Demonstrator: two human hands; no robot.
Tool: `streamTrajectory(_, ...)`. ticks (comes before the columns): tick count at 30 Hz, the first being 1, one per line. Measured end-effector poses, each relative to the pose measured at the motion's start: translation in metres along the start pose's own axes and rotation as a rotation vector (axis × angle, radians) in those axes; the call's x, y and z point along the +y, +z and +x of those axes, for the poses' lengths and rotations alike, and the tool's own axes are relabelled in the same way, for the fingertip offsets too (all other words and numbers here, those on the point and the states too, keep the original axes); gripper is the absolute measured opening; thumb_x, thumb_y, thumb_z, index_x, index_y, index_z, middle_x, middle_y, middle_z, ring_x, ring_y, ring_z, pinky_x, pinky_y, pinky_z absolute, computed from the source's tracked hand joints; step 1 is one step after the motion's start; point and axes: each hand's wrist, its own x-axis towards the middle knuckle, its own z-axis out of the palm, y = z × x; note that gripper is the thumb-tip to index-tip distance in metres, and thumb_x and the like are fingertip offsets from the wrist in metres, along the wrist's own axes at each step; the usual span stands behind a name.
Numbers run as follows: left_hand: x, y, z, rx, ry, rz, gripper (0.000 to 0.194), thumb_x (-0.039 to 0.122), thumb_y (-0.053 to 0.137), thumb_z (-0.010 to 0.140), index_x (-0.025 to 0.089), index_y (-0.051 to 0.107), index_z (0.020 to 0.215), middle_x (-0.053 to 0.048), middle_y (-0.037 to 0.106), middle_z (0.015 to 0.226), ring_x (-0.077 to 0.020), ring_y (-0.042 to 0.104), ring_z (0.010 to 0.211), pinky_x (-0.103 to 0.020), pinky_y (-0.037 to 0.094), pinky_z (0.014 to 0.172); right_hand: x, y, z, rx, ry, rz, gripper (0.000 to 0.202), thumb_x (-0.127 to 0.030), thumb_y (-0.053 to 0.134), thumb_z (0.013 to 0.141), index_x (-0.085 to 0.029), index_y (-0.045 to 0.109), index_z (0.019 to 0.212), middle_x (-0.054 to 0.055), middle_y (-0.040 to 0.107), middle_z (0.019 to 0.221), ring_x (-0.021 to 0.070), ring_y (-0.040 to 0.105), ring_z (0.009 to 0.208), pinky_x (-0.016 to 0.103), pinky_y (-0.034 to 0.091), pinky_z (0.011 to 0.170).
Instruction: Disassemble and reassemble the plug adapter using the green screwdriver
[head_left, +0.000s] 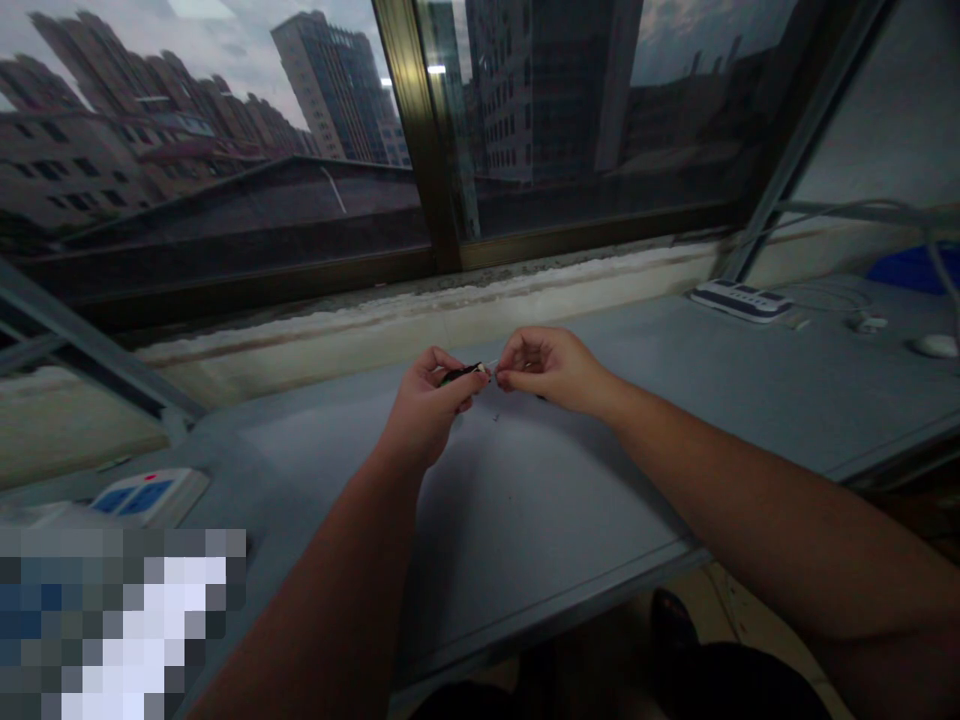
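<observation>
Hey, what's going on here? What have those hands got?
A person is handling something tiny over a grey table by a window. The left hand pinches a small dark thing. The right hand is right beside it, its fingertips drawn close together near a thin pale strand. It's too small to tell what the thing is, or whether the right hand grips the strand. A power strip lies off to the right.

Small dark object (pixel 460 375), pale at one end, tilted in the left hand (pixel 424 408)
</observation>
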Motion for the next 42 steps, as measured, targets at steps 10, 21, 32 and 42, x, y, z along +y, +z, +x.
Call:
streamTrajectory(10,0.009,0.004,-0.002,-0.044,-0.025,-0.124,0.043,0.015,0.086,0.058,0.020,0.047,0.077,-0.005,0.074,0.078,-0.0064,0.053,0.056,-0.018,0.030,0.049,-0.012,0.000,-0.003,-0.022,-0.004,0.101,0.022,-0.024,0.078,0.078,-0.018,0.063,0.093,0.000,0.071,0.079,0.0124,0.072,0.073,0.025,0.057,0.071)
streamTrajectory(21,0.009,0.003,-0.003,-0.072,-0.017,-0.128,0.045,0.016,0.087,0.059,0.020,0.047,0.078,-0.001,0.071,0.077,-0.0060,0.052,0.056,-0.019,0.030,0.050,-0.015,-0.001,-0.008,-0.024,-0.086,-0.134,0.013,-0.028,0.073,0.085,-0.018,0.071,0.094,0.003,0.075,0.085,0.0147,0.071,0.078,0.028,0.058,0.075)
streamTrajectory(32,0.011,0.006,-0.005,-0.073,-0.024,-0.119,0.046,0.018,0.087,0.058,0.020,0.046,0.077,0.000,0.069,0.076,-0.0055,0.051,0.056,-0.018,0.031,0.051,-0.015,-0.004,-0.008,-0.038,-0.137,-0.194,0.012,-0.028,0.071,0.089,-0.017,0.072,0.094,0.004,0.074,0.085,0.0149,0.070,0.078,0.028,0.057,0.074)
streamTrajectory(42,0.012,0.006,-0.005,-0.083,-0.020,-0.126,0.046,0.018,0.087,0.059,0.020,0.045,0.078,0.000,0.069,0.075,-0.0057,0.053,0.057,-0.018,0.034,0.052,-0.016,-0.005,-0.009,-0.042,-0.183,-0.277,0.014,-0.031,0.069,0.092,-0.018,0.072,0.095,0.004,0.075,0.088,0.0166,0.071,0.080,0.030,0.059,0.076)
